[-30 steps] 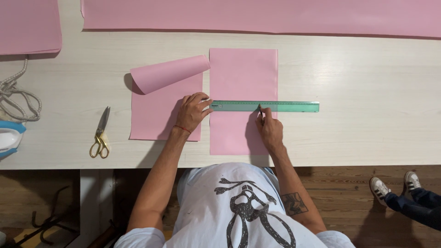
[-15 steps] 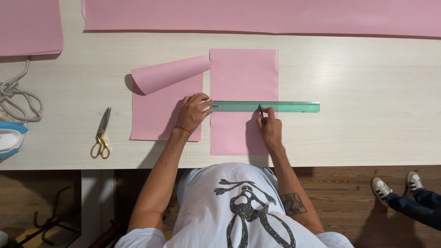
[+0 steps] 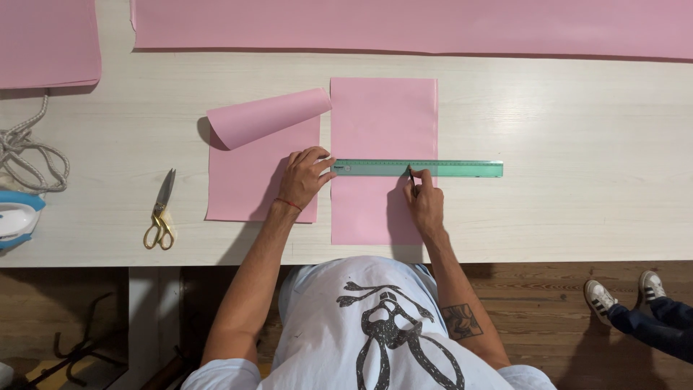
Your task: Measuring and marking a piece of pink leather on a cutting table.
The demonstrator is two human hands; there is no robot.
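We see the left hand (image 3: 307,175) lying flat, fingers spread, pressing the left end of the green ruler (image 3: 419,168), which lies across the pink sheet (image 3: 384,119) on the worktop (image 3: 577,144). The right hand (image 3: 424,202) pinches a pencil (image 3: 410,175), its tip touching the ruler's near edge.

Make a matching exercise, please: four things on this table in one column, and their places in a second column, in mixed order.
Things:
1. ruler
2. scissors
3. pencil
4. curled sheet

Places:
A. in the right hand, tip at the ruler's edge
B. partly under the left hand, top rolled over
C. across the flat pink sheet, held down at its left end
D. on bare table, left of both sheets

Pairs: 1-C, 2-D, 3-A, 4-B
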